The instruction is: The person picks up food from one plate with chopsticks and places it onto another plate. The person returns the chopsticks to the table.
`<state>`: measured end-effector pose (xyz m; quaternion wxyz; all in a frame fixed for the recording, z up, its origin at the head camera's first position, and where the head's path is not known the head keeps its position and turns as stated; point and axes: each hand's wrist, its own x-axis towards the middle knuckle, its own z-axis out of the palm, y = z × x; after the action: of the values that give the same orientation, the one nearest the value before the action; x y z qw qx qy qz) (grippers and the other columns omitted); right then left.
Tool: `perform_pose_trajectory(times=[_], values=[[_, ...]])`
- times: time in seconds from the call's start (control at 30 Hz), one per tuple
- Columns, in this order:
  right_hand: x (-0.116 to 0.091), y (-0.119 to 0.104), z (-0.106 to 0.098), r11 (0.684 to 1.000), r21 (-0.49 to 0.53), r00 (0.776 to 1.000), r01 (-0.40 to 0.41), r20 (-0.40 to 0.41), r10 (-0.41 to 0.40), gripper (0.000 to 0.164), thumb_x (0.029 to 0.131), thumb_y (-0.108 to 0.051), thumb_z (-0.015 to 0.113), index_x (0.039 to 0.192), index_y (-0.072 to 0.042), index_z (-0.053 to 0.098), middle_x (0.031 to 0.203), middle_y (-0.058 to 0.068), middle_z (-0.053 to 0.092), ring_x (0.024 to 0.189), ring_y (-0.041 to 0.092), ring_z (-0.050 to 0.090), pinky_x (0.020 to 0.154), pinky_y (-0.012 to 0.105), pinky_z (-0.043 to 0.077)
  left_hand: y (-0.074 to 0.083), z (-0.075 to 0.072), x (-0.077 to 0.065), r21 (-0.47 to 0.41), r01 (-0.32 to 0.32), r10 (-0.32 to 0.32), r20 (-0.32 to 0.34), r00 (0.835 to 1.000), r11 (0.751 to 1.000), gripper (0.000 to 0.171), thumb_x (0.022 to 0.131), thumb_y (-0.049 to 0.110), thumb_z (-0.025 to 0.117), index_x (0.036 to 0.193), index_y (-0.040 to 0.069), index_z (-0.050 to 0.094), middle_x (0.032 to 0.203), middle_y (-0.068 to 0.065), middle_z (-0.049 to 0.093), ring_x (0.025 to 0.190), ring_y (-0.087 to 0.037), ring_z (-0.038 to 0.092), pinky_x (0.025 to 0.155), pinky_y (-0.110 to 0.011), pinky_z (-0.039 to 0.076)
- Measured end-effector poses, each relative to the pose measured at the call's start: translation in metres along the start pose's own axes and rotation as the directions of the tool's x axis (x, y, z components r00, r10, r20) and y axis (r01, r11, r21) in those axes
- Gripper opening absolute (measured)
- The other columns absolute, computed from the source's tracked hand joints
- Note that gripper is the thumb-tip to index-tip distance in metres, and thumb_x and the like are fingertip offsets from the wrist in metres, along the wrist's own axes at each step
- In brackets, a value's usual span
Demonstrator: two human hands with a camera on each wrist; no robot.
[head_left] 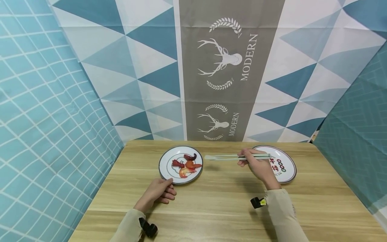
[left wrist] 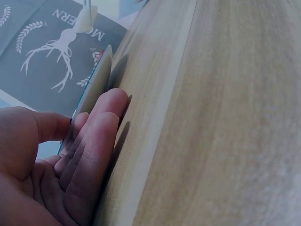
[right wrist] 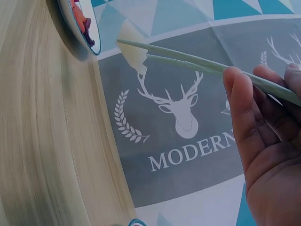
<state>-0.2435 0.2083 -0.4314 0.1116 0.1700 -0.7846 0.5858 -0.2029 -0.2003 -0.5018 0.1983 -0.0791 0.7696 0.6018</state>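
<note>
My left hand point(head_left: 158, 191) pinches the near rim of a white plate point(head_left: 165, 166) with a dark edge. In the left wrist view the thumb point(left wrist: 52, 126) lies at the upper side of the rim and the fingers are underneath. Several red and orange food pieces point(head_left: 189, 164), some shrimp-like, lie on that plate. My right hand point(head_left: 258, 166) holds pale green chopsticks point(right wrist: 188, 60) above the table, tips pointing left toward the plate. Between the tips is a pale, whitish piece of food point(right wrist: 130, 47), just right of the plate in the head view.
A second white plate point(head_left: 289, 168) with red and green markings stands at the right, partly behind my right hand. Both plates are on a wooden table point(head_left: 211, 208). A patterned cloth point(head_left: 217, 67) hangs at the back, with blue cloths at both sides.
</note>
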Motion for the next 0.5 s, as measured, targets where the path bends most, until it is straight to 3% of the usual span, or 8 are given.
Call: perform_pose_trajectory(times=[0.23, 0.5], values=[[0.003, -0.002, 0.008, 0.996, 0.08, 1.0, 0.027, 0.013, -0.028, 0.04, 0.11, -0.019, 0.051, 0.105, 0.015, 0.07, 0.1, 0.032, 0.072, 0.072, 0.013, 0.075, 0.067, 0.033, 0.064, 0.001, 0.002, 0.0, 0.009, 0.005, -0.005, -0.01, 1.0, 1.0, 0.043, 0.109, 0.038, 0.049, 0.095, 0.001, 0.066, 0.082, -0.006, 0.076, 0.066, -0.012, 0.074, 0.054, -0.027, 0.06], [0.006, -0.003, 0.021, 0.995, 0.099, 0.998, 0.025, 0.053, -0.03, 0.036, 0.109, -0.017, 0.052, 0.103, 0.013, 0.071, 0.1, 0.032, 0.072, 0.072, 0.015, 0.075, 0.067, 0.035, 0.065, 0.001, 0.002, 0.0, 0.011, 0.008, -0.008, -0.01, 1.0, 1.0, 0.043, 0.108, 0.038, 0.049, 0.094, 0.001, 0.066, 0.082, -0.007, 0.076, 0.066, -0.012, 0.074, 0.054, -0.026, 0.06]])
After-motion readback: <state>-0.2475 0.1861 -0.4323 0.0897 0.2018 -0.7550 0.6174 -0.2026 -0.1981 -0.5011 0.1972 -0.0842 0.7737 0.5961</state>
